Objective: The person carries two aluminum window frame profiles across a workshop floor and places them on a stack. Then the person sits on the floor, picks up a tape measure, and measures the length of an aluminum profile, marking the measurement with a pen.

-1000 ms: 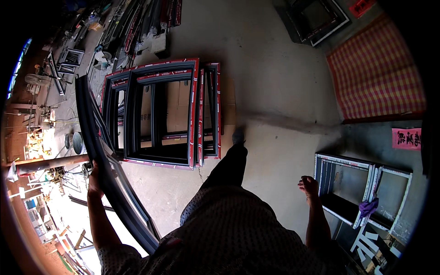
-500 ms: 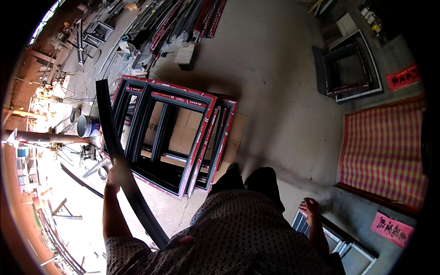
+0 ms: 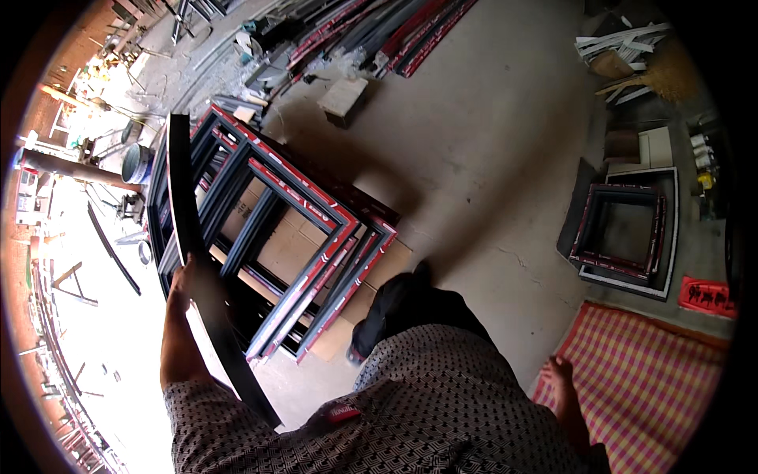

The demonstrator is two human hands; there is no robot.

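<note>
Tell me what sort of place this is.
Probably a window-frame workshop: stacked dark window frames on the concrete floor, loose metal profiles piled beyond, and the left hand carrying a long dark profile.

The long dark bar [image 3: 207,276] hides the left hand's [image 3: 183,286] fingers.

Workshop floor clutter
Stacked red-and-grey window frames [image 3: 292,237] are lying centre; a checked mat [image 3: 639,379] is sitting near right, profile offcuts [image 3: 379,39] far.

Head fisheye, looking steeply down, floor [image 3: 489,158] far.
</note>
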